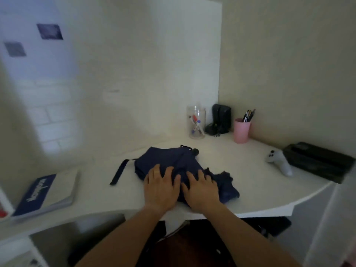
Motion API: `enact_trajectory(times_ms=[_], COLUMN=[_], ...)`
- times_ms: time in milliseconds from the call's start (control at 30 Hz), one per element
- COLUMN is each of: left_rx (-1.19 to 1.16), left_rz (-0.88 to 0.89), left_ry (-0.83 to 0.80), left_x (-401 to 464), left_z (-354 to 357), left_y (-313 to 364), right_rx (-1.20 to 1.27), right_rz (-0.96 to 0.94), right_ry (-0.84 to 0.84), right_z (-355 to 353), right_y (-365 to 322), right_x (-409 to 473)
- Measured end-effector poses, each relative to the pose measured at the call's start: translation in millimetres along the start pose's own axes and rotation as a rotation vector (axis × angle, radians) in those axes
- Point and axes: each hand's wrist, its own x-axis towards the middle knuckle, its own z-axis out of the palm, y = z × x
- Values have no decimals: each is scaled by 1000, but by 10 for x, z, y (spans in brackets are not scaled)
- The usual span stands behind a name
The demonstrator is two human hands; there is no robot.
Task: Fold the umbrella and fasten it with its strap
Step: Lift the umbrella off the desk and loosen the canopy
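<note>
Collapsed navy-blue fabric umbrella (173,160) lying near the front edge of the white curved tabletop (240,170), canopy gathered into loose pleats but not yet rolled. Left hand (160,186) and right hand (201,189) press side by side on the cloth, fingers (157,170) spread flat, gripping nothing. The dark flat strap (119,171) trails loose to the left, unfastened; rolling and fastening apparently remain.

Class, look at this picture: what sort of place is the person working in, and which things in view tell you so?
Probably a home desk in a study corner or bedroom. A pink cup holds pens, a clear jar holds markers, and a game controller lies on the white desk. Both hands press a navy umbrella flat.
</note>
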Motion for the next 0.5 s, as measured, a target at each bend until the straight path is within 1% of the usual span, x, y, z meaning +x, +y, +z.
enact_trajectory(times_ms=[100, 167, 233, 300, 367, 433, 467, 500], left_rx=[79, 65, 28, 20, 25, -21, -43, -74], left_rz=[142, 164, 161, 147, 149, 159, 175, 192], left_ry=[33, 36, 26, -43, -161, -219, -243, -274], left_x=[-177, -196, -153, -51, 127, 360, 478, 579], left_z=[-81, -80, -63, -40, 8, 67, 112, 149], left_y=[-33, -132, -247, -375, -522, -664, -739, -809], right_rx=[-82, -11, 110, 220, 247, 131, 68, 33], right_rz=[30, -8, -91, -156, -152, -117, -112, -113], right_ry=[67, 35, -7, 38, 170, 299, 302, 253], right_z=[-96, -173, -256, -295, -278, -240, -218, -197], right_y=[-104, -166, -154, -45, 138, 370, 473, 553], right_x=[-253, -284, -212, -77, 118, 356, 477, 596])
